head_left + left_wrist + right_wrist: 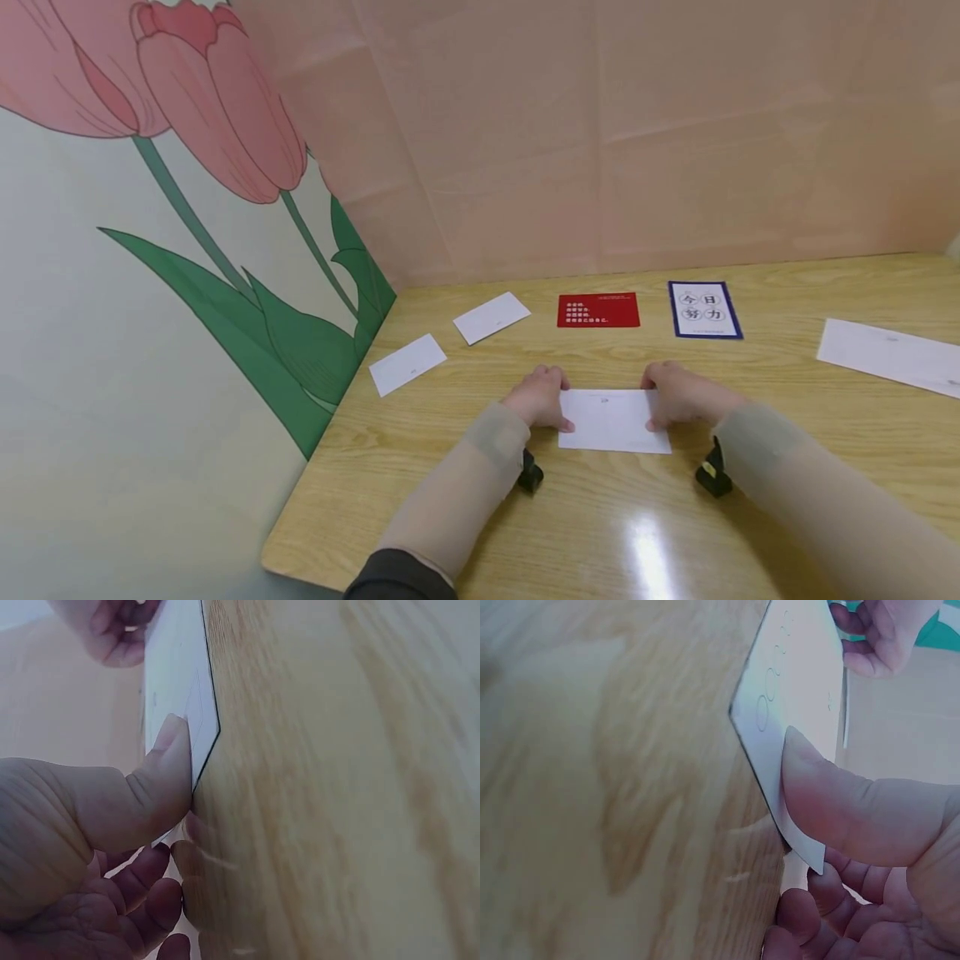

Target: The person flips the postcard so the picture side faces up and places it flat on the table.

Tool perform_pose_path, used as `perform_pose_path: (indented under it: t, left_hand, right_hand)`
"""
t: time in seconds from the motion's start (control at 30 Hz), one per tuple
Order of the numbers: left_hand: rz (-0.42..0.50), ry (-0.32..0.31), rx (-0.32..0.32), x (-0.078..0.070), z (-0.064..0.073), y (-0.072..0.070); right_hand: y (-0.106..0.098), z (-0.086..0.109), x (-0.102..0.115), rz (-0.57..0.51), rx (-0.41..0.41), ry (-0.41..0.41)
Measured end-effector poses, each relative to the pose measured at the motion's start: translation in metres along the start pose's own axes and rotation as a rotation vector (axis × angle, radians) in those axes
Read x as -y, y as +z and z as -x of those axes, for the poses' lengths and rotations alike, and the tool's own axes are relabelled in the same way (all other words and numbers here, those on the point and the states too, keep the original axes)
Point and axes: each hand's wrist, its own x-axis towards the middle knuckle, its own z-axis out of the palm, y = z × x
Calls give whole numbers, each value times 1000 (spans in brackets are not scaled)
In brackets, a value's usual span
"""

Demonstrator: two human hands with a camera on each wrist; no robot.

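Observation:
A white card (611, 425) with small faint print lies low over the wooden table, between both hands in the head view. My left hand (538, 397) holds its left end. At its right end, my right hand (684, 395) has hold of it in the same way. In the left wrist view the left thumb (161, 776) presses on the card's face near a corner, with the fingers curled at its edge. Ring outlines show on the card in the right wrist view, where the right thumb (840, 802) lies on top and fingertips sit beneath the edge.
Behind the hands lie a red card (598, 311) with white writing and a blue-bordered card (705, 311). Two white cards, a far one (491, 318) and a nearer one (408, 365), lie at left. A longer white card (892, 357) is at right. A pink backdrop (600, 142) closes the far side.

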Motion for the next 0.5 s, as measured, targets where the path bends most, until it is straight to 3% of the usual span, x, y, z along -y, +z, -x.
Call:
perform_pose_path:
  t: [0.3, 0.5]
  left_hand:
    - [33, -7, -6, -1, 2, 0]
    - [137, -32, 13, 1, 5, 0]
  right_hand:
    - [-1, 4, 1, -23, -6, -21]
    - [-1, 6, -1, -67, 3, -41]
